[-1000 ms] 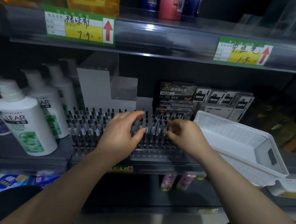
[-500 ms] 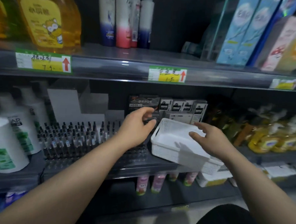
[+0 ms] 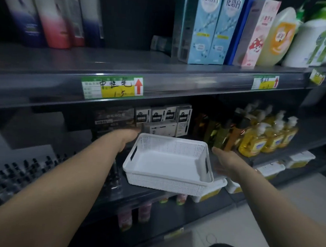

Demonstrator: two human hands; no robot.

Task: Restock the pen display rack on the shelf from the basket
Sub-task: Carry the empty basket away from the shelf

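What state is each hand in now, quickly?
Left hand: cannot be told; blurred against the white perforated plastic basket.
Right hand: open, beside it.

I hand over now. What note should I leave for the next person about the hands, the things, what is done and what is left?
Left hand: at the basket's left rim; whether it grips is hidden.
Right hand: open, beside the basket's right end, apparently not touching.
Basket: empty, right of the rack.
Done: basket emptied; the visible part of the rack holds pens.
Left: probably only taking the basket away.
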